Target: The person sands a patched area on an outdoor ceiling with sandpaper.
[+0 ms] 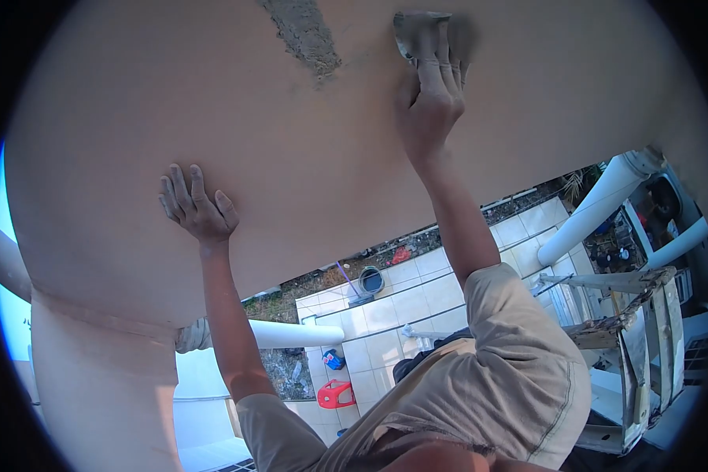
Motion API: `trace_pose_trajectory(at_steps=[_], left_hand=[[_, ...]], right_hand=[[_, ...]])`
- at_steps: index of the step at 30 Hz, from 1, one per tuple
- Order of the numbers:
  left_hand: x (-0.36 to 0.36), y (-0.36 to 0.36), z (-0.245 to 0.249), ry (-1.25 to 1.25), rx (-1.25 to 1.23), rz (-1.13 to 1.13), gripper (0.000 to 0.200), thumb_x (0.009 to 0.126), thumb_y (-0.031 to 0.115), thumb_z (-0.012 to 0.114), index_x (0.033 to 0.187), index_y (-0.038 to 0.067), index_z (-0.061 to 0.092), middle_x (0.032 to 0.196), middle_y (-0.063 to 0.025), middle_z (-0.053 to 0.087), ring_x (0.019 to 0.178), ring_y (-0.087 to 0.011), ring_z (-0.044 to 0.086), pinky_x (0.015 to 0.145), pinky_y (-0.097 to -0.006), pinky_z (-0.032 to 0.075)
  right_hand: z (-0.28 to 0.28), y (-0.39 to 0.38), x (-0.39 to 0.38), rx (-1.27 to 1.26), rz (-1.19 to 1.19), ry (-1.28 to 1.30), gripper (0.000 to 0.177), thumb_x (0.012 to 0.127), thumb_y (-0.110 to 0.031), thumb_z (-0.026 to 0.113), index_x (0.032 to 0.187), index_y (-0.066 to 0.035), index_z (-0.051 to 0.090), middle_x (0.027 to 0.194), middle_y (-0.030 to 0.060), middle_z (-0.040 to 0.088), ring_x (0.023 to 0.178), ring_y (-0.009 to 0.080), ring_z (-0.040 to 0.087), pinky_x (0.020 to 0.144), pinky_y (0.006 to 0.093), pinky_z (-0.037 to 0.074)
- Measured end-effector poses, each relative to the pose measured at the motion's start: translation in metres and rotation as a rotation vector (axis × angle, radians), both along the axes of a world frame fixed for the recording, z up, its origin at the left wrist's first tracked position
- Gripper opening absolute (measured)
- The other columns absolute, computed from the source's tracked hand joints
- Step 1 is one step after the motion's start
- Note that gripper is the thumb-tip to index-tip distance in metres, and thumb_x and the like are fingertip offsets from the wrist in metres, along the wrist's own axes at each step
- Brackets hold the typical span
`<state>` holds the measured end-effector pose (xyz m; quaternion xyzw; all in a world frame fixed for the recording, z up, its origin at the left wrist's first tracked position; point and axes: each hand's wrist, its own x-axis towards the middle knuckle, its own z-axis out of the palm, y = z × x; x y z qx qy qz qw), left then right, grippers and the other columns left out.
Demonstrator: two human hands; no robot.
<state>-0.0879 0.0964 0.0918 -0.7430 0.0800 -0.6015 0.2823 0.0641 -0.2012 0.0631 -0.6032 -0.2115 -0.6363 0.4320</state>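
Overhead, a broad beige plastered surface point(315, 181) takes up the upper part of the head view. My right hand point(434, 98) reaches up and presses a piece of sandpaper point(405, 33) against it, fingers stretched over the sheet. One edge of the sheet curls away from the surface, and the fingertips are blurred. To the left of that hand is a rough grey cement patch point(303, 35). My left hand point(197, 206) lies against the beige surface lower down, fingers apart, holding nothing. Both hands look dusty.
Far below is a white tiled floor point(381, 315). A red plastic stool point(336, 394), a dark bucket point(371, 280) and a blue container point(333, 359) stand there. A worn metal ladder point(645, 346) is close on the right. White columns point(586, 212) rise nearby.
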Motion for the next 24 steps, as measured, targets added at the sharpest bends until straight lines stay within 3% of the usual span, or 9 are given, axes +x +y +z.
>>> trace_pose_trajectory(at_steps=[2,4,6,11,13,16,21,23,24], left_hand=[[-0.001,-0.002,0.003,-0.006,0.020,-0.010,0.053,0.097,0.032,0.037,0.144,0.008,0.042,0.151,-0.0177,0.037,0.143,-0.0360,0.027,0.117,-0.0509,0.014],[0.001,-0.004,0.002,0.001,0.035,-0.021,0.052,0.097,0.031,0.038,0.144,0.008,0.042,0.151,-0.0172,0.037,0.143,-0.0359,0.027,0.117,-0.0508,0.014],[-0.001,-0.001,0.002,0.003,0.026,-0.001,0.052,0.097,0.031,0.038,0.144,0.008,0.042,0.151,-0.0178,0.037,0.143,-0.0359,0.027,0.117,-0.0507,0.015],[-0.003,-0.004,0.000,0.001,0.014,-0.018,0.053,0.097,0.031,0.038,0.144,0.007,0.042,0.151,-0.0188,0.036,0.144,-0.0365,0.026,0.117,-0.0514,0.015],[0.007,-0.007,0.004,-0.004,0.037,-0.056,0.053,0.097,0.031,0.038,0.144,0.007,0.042,0.151,-0.0191,0.036,0.144,-0.0369,0.026,0.117,-0.0518,0.015],[0.003,-0.007,0.001,0.008,0.009,-0.024,0.053,0.097,0.033,0.036,0.144,0.010,0.042,0.152,-0.0160,0.036,0.144,-0.0340,0.026,0.118,-0.0507,0.013],[0.001,-0.007,-0.002,0.006,0.001,0.012,0.055,0.097,0.031,0.039,0.146,0.006,0.038,0.153,-0.0196,0.032,0.143,-0.0386,0.026,0.116,-0.0533,0.014],[0.005,-0.006,0.001,0.000,0.010,-0.004,0.054,0.097,0.032,0.037,0.145,0.008,0.039,0.153,-0.0181,0.033,0.144,-0.0371,0.025,0.116,-0.0524,0.013],[0.002,-0.004,-0.001,0.004,0.003,-0.012,0.053,0.098,0.034,0.035,0.145,0.010,0.040,0.153,-0.0167,0.034,0.144,-0.0356,0.025,0.117,-0.0515,0.013]], right_hand=[[-0.019,0.005,-0.005,0.094,-0.063,0.015,0.038,0.087,-0.006,0.058,0.125,-0.003,0.064,0.134,0.0114,0.059,0.132,0.0269,0.049,0.116,0.0441,0.029],[-0.059,0.013,-0.036,-0.442,0.269,-0.044,0.035,0.087,-0.009,0.059,0.121,-0.001,0.065,0.130,0.0155,0.061,0.130,0.0317,0.051,0.114,0.0467,0.031],[-0.053,-0.003,-0.019,-0.466,0.210,-0.084,0.035,0.087,-0.007,0.058,0.120,-0.004,0.066,0.129,0.0133,0.062,0.130,0.0297,0.051,0.114,0.0456,0.032],[-0.025,-0.020,0.006,0.253,-0.032,0.073,0.035,0.085,-0.008,0.058,0.118,-0.015,0.069,0.133,0.0009,0.060,0.129,0.0198,0.052,0.115,0.0417,0.033],[-0.094,0.017,-0.035,-0.393,0.158,0.042,0.039,0.082,-0.007,0.059,0.120,-0.011,0.067,0.135,0.0052,0.059,0.131,0.0235,0.051,0.115,0.0440,0.032],[-0.089,-0.005,-0.021,-0.396,0.169,-0.065,0.042,0.080,-0.006,0.058,0.120,-0.009,0.067,0.135,0.0071,0.059,0.131,0.0250,0.050,0.114,0.0462,0.032],[-0.035,-0.012,0.008,0.275,-0.085,0.132,0.043,0.081,-0.004,0.056,0.123,-0.010,0.066,0.135,0.0067,0.059,0.131,0.0241,0.050,0.114,0.0460,0.032],[-0.068,0.031,-0.043,-0.308,0.215,0.038,0.044,0.081,-0.004,0.057,0.124,-0.011,0.065,0.134,0.0056,0.060,0.129,0.0227,0.052,0.114,0.0455,0.032],[-0.069,0.030,-0.043,-0.303,0.217,0.048,0.044,0.081,-0.004,0.057,0.124,-0.011,0.065,0.134,0.0056,0.060,0.129,0.0227,0.052,0.114,0.0455,0.032]])
